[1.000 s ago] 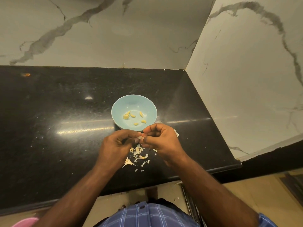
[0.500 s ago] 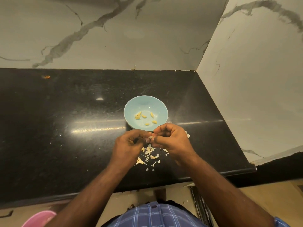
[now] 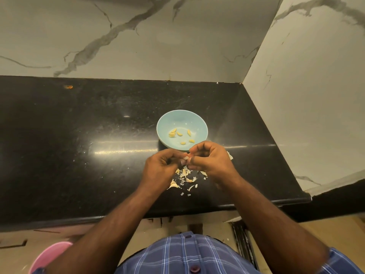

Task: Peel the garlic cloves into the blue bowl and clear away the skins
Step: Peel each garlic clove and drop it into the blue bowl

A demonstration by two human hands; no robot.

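Home kitchen, probably: I stand at a black polished stone counter (image 3: 59,155) in a corner of marble-veined wall panels (image 3: 177,46); blue bowl (image 3: 201,123) holding peeled cloves.

A garlic clove (image 3: 185,158) is mostly hidden between pinching fingertips. A pink tub (image 3: 49,256) is cut off at the bottom edge.

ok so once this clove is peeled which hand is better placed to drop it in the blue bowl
Probably the right hand. Its knuckles already overlap the near rim of the blue bowl, while the left hand sits lower and further to the side. Both pinch the clove between them.
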